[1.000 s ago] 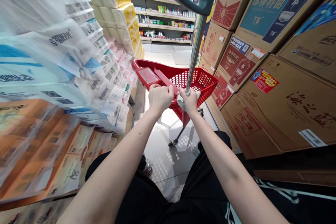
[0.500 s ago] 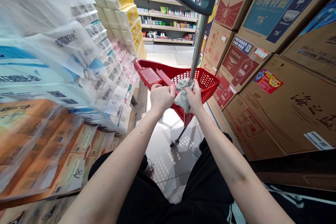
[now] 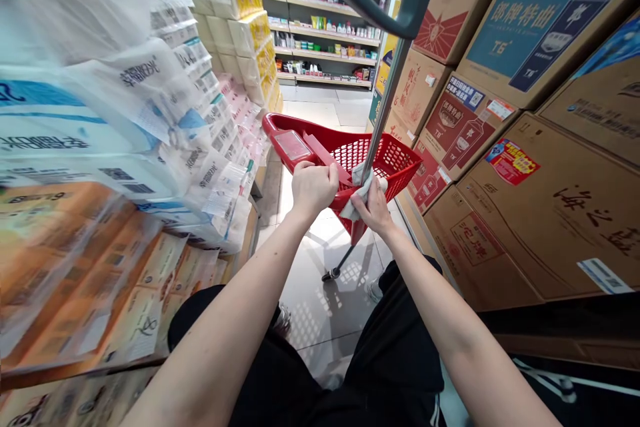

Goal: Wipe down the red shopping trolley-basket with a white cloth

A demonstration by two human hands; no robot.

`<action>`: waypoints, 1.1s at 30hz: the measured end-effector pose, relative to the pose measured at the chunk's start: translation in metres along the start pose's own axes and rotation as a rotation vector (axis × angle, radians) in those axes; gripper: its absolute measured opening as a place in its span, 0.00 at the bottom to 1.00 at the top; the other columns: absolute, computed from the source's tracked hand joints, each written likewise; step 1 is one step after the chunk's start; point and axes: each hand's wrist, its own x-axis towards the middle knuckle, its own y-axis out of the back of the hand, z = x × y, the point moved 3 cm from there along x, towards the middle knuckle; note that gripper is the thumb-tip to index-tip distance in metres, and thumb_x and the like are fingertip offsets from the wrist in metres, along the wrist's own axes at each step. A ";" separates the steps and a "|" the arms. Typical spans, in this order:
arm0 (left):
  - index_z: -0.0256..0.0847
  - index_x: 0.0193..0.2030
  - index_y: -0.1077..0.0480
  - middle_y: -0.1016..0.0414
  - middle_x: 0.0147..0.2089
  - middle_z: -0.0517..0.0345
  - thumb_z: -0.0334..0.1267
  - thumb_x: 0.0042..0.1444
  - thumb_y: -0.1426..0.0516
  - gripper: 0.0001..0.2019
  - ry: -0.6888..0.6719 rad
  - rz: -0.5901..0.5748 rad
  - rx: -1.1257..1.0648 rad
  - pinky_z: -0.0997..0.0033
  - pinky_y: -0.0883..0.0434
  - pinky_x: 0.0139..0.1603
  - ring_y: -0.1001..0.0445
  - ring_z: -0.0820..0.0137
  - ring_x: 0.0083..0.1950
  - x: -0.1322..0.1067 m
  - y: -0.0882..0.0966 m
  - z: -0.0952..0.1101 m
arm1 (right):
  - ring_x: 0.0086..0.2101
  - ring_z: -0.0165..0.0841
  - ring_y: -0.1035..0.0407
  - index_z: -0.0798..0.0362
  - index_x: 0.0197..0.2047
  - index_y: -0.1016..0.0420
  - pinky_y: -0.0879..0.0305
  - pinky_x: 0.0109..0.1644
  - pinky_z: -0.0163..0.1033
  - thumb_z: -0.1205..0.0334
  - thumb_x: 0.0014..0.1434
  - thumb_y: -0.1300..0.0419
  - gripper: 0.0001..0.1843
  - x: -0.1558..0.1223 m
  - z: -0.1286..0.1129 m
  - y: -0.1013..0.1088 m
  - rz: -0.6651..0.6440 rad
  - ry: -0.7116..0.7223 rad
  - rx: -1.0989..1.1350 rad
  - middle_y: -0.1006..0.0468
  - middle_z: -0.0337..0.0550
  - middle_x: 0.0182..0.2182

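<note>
A red plastic shopping cart basket (image 3: 406,170) on wheeled legs stands between my feet and the aisle. My left hand (image 3: 314,188) is closed over the basket's near rim, beside the raised red flap. With my right hand (image 3: 375,207) I hold a pale grey cloth (image 3: 351,211), folded around the lower part of a metal pole (image 3: 386,113) and pressed against it. The pole rises at a slant to a dark grey loop handle (image 3: 370,3) near the top. The fingers of my left hand are partly hidden behind its back.
Stacked packs of tissue paper (image 3: 85,120) line the left side, with orange packs (image 3: 55,247) lower down. Cardboard cartons (image 3: 545,213) are piled close on the right. Shelves of small goods (image 3: 325,40) stand across the far end, and a cart wheel (image 3: 331,274) rests on the tiled floor.
My right hand has turned and shifted slightly down, drawing the cloth closer round the pole. The pole and handle sit a little further right in view. My left hand keeps its hold.
</note>
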 end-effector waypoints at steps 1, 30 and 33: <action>0.38 0.30 0.22 0.22 0.27 0.53 0.43 0.63 0.64 0.31 -0.001 -0.002 -0.003 0.59 0.42 0.54 0.27 0.66 0.35 0.000 0.000 0.000 | 0.54 0.44 0.40 0.55 0.60 0.46 0.42 0.56 0.52 0.46 0.62 0.53 0.29 0.000 0.002 0.000 -0.008 0.005 -0.006 0.35 0.57 0.53; 0.40 0.38 0.26 0.21 0.35 0.54 0.42 0.64 0.66 0.27 0.053 0.017 -0.103 0.61 0.42 0.53 0.26 0.65 0.41 0.002 0.004 0.010 | 0.39 0.39 0.30 0.53 0.48 0.40 0.36 0.41 0.41 0.47 0.65 0.57 0.20 0.023 -0.005 -0.001 0.195 -0.205 0.056 0.26 0.50 0.38; 0.41 0.37 0.26 0.21 0.35 0.54 0.41 0.64 0.66 0.27 0.049 0.009 -0.107 0.61 0.42 0.53 0.26 0.65 0.40 0.001 0.005 0.011 | 0.37 0.36 0.30 0.53 0.46 0.39 0.36 0.40 0.39 0.48 0.65 0.58 0.18 0.024 -0.008 -0.001 0.205 -0.238 0.098 0.25 0.48 0.37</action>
